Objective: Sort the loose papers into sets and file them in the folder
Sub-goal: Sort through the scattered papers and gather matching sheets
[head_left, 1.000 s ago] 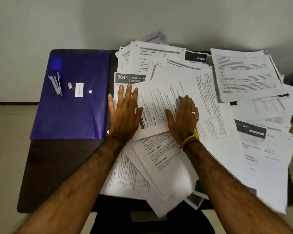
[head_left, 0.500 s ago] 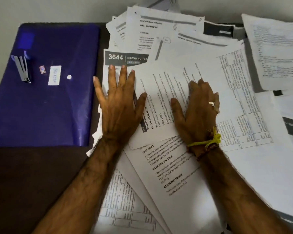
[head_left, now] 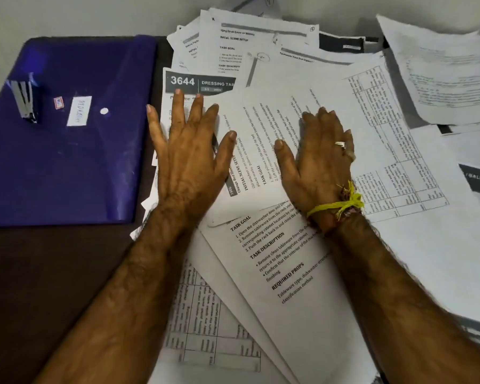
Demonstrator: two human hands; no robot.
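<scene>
On the far left of a dark table [head_left: 39,273] lies a blue plastic folder [head_left: 75,167], flat, its snap button [head_left: 104,111] up and its long axis running away from the viewer; a small stapler [head_left: 25,101] rests on its far corner. It looks thin, flexible and slick, probably best lifted by an edge. Just right of it, the left hand [head_left: 190,162] lies flat with fingers spread and straight, gripping nothing, pressing on a sheet headed "3644" [head_left: 189,81] and on the edge of the top sheet [head_left: 261,151]. That top sheet is turned sideways — its lines of print run away from the viewer, long axis roughly left to right. The right hand [head_left: 319,162], a ring [head_left: 340,143] on one finger and yellow thread [head_left: 341,207] at the wrist, also rests flat and open on it. Right of the hands the loose papers [head_left: 399,245] sprawl in an overlapping heap at mixed angles, reaching the table's right side. Each sheet is light, limp and slippery on its neighbours — likely easiest taken by sliding one free and pinching a corner.
</scene>
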